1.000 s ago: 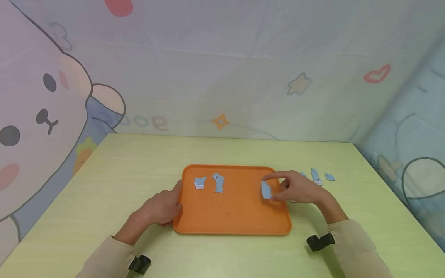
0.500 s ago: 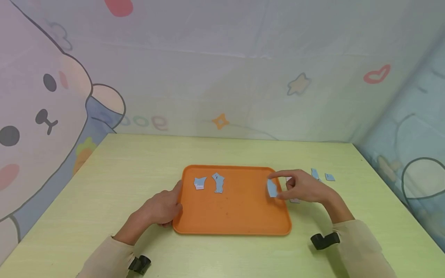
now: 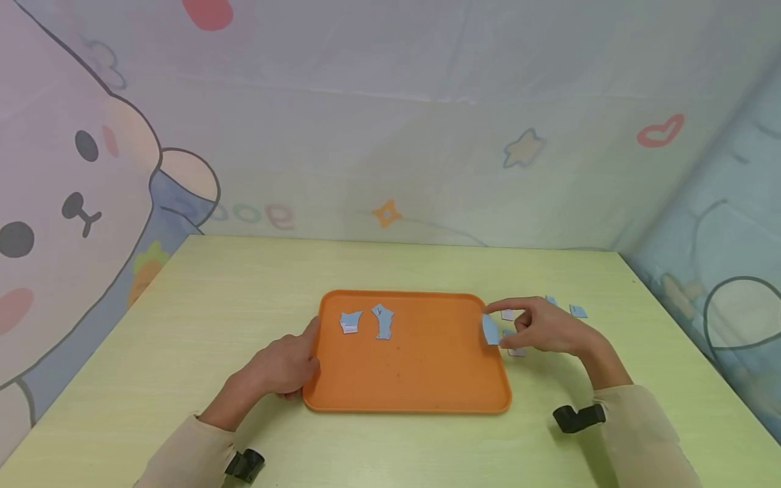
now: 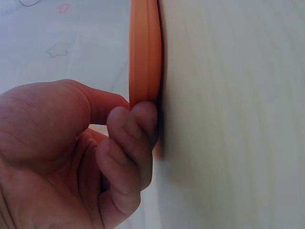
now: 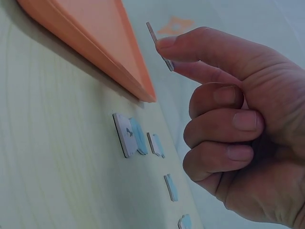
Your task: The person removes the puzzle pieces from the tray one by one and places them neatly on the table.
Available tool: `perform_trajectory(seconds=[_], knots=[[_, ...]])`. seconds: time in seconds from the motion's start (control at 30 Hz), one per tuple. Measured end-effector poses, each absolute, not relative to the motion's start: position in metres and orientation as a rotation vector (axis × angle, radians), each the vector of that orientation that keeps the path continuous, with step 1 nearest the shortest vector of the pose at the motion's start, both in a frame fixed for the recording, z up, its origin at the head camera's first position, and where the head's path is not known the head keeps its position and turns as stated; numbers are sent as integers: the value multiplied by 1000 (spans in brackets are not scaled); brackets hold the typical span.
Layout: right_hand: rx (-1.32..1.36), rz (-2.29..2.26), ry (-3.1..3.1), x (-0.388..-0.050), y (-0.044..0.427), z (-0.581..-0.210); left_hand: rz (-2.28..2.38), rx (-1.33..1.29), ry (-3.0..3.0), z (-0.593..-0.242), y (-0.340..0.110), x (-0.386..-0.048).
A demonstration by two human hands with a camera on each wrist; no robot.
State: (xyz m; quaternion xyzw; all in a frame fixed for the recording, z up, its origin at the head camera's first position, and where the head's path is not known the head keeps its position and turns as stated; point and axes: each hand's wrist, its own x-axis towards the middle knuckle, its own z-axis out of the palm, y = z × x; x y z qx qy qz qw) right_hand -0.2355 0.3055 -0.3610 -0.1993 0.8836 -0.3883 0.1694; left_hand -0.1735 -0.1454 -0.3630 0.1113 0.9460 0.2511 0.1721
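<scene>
An orange tray (image 3: 415,379) lies on the table. My left hand (image 3: 283,366) grips its left edge; in the left wrist view, the thumb and curled fingers (image 4: 131,133) meet around the rim. Over the tray's right rim, my right hand (image 3: 552,329) pinches a light blue puzzle piece (image 3: 490,330) between thumb and index finger. In the right wrist view that puzzle piece (image 5: 151,33) appears edge-on, raised above the table, with the other fingers curled in. Two puzzle pieces, one blue and white (image 3: 350,322) and one taller blue (image 3: 383,321), lie in the tray's upper left.
Several more puzzle pieces lie on the table right of the tray, including a small blue piece (image 3: 578,311) and a pale piece (image 3: 508,315). My right hand partly covers this group. A patterned cloth (image 3: 390,122) hangs behind the table (image 3: 244,271).
My right hand has moved rightward with the pinched puzzle piece, from above the tray's right part to its right rim. My left hand, the tray and the two pieces in it have stayed put.
</scene>
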Motion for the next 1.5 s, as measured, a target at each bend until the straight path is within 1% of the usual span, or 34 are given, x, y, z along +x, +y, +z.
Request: perform_trajectory(seconds=[0.83, 1.1, 1.5], knots=[[-422, -1160, 2459, -238, 339, -361, 709, 320, 2686, -365, -146, -175], [-348, -1176, 2422, -237, 350, -365, 724, 310, 2672, -364, -145, -174], [-308, -1167, 2397, -237, 366, -371, 711, 291, 2665, -364, -146, -175]])
